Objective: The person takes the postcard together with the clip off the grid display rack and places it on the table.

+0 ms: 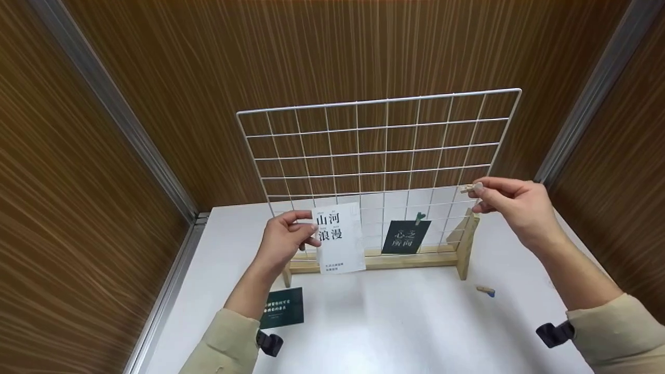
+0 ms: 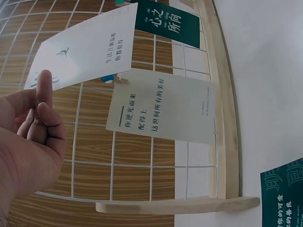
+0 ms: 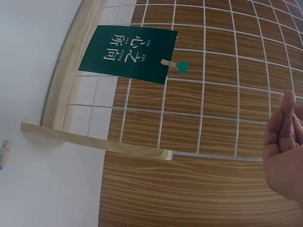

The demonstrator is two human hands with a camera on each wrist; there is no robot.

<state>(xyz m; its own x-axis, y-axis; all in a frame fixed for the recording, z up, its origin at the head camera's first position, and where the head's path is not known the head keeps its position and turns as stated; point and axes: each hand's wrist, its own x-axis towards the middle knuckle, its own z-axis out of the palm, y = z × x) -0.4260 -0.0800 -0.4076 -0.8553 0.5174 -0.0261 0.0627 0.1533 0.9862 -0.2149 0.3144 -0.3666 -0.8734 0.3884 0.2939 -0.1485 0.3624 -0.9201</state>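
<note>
My left hand (image 1: 284, 238) pinches a white card (image 1: 340, 252) with black Chinese characters by its left edge, in front of the wire grid (image 1: 371, 154). In the left wrist view a second white card (image 2: 163, 106) hangs on the grid behind it, under a clothespin with a blue end (image 2: 108, 78); the held card hides it from the head view. Near the grid's right side, my right hand (image 1: 517, 208) pinches a small wooden clothespin (image 1: 467, 189) between thumb and fingers. A dark green card (image 1: 405, 238) hangs between the hands, clipped by a clothespin with a green heart (image 3: 182, 67).
The grid stands in a wooden base (image 1: 426, 259) on a white table (image 1: 384, 322). Another dark green card (image 1: 283, 307) lies at the left, partly behind my left forearm. A blue-ended clothespin (image 1: 486, 290) lies at the right. Wood-grain panels (image 1: 332, 52) enclose the table.
</note>
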